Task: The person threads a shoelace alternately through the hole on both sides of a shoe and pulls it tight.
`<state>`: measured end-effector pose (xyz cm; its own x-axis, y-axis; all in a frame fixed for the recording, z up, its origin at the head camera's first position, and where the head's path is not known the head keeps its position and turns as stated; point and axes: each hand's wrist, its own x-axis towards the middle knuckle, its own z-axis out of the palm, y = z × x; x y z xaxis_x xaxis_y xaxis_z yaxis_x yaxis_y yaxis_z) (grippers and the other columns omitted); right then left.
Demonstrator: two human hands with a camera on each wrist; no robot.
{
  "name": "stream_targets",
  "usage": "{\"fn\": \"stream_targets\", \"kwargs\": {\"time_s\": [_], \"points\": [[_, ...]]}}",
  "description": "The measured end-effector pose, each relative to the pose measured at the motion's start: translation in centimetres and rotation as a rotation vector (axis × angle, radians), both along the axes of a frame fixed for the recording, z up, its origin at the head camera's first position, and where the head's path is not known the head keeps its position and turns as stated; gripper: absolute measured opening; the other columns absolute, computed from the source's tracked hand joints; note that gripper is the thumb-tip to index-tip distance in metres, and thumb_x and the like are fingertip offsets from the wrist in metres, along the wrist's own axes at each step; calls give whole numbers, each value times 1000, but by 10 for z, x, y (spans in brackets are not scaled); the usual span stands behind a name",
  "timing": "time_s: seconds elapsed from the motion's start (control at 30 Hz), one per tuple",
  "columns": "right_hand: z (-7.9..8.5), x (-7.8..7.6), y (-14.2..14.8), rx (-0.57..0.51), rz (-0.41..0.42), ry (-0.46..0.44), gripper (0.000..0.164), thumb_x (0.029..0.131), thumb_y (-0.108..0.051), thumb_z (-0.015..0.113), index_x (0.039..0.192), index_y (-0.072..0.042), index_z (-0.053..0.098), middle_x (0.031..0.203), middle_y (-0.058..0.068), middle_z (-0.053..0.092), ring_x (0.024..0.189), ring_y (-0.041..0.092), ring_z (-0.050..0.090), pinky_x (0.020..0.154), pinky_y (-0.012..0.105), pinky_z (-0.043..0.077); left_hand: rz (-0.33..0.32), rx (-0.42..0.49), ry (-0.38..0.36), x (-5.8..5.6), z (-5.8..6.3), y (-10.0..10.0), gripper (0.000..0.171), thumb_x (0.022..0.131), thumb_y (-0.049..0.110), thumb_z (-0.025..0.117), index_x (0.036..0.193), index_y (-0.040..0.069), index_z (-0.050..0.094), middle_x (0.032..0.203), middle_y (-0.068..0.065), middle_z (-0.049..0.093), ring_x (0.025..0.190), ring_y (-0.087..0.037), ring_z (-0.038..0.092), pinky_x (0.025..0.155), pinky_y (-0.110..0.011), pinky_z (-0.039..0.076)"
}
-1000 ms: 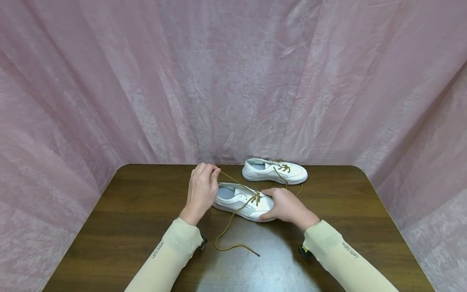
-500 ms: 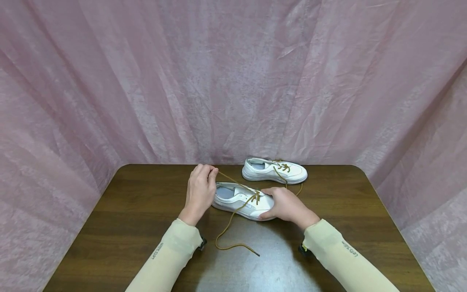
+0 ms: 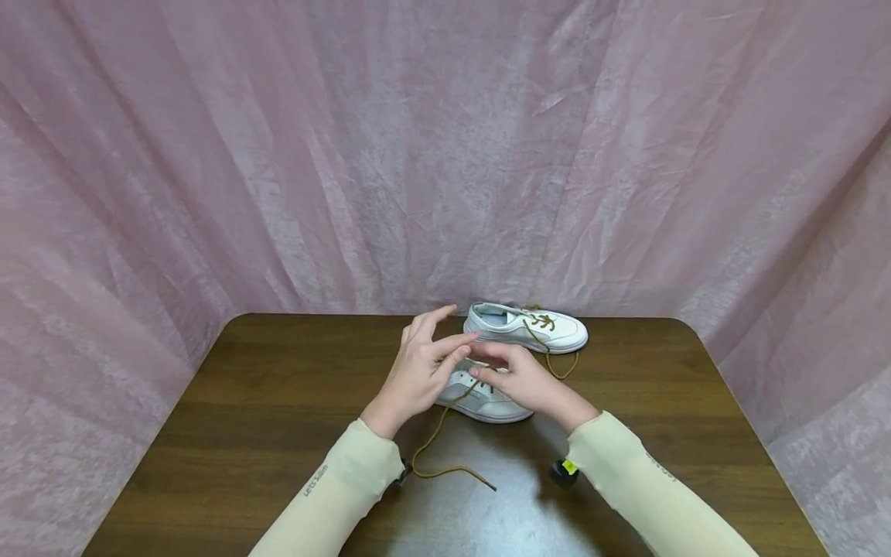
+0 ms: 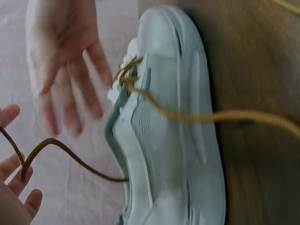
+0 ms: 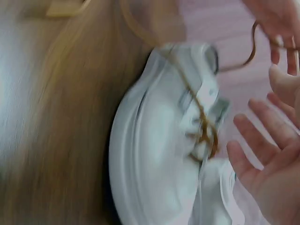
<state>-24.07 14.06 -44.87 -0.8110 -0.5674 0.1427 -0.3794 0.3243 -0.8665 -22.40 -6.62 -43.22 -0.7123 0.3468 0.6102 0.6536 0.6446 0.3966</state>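
My left hand [image 3: 416,373] is raised over the heel side of a white lace-up shoe [image 3: 489,408] standing on the table, toe to the right. It holds a brown shoelace [image 4: 63,145], which bends across its fingers and runs down to the shoe. Close to the left fingertips is my right hand [image 3: 525,379], above the lacing, its fingers [image 5: 262,145] extended and apart from the shoe. Both hands hide the shoe's opening in the head view. From the lacing, the other lace end [image 3: 452,469] trails onto the table.
A second white shoe [image 3: 567,334] with brown laces stands behind, near the table's back edge. The wooden table [image 3: 278,433] has rounded back corners. A pink curtain [image 3: 445,155] hangs behind it.
My right hand has let go of the shoe's toe and risen left toward the lacing. My left hand has come right with the lace, its fingers more spread.
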Motion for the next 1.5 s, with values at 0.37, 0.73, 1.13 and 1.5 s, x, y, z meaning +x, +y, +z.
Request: {"fn": "stream_targets", "kwargs": {"time_s": [0.37,0.73,1.13,1.5], "points": [[21,18,-15,-93,69,-125,27,92,-9,57,118,-1,61,115,14,65,105,22,61,88,29,49,-17,90,-67,4,-5,14,27,91,38,56,117,41,63,148,8,34,133,-22,31,92,-51,34],[0,10,-22,-159,77,-98,23,90,-12,61,111,-4,64,105,12,67,95,13,62,83,26,51,-87,184,-144,5,-5,12,26,92,34,55,117,33,66,149,6,32,135,-23,26,97,-52,26],[14,0,5,-490,-96,-263,16,93,-4,38,88,6,50,81,18,61,86,24,65,89,36,49,66,276,-210,-2,-16,3,29,94,35,54,119,25,65,130,3,54,122,-16,46,97,-42,38],[59,-11,39,-552,-359,-107,16,96,-16,50,96,-4,61,64,-1,42,49,5,31,41,21,23,127,17,-419,-6,-40,5,22,89,31,62,104,16,68,90,8,68,82,-5,61,73,-26,50]]}}
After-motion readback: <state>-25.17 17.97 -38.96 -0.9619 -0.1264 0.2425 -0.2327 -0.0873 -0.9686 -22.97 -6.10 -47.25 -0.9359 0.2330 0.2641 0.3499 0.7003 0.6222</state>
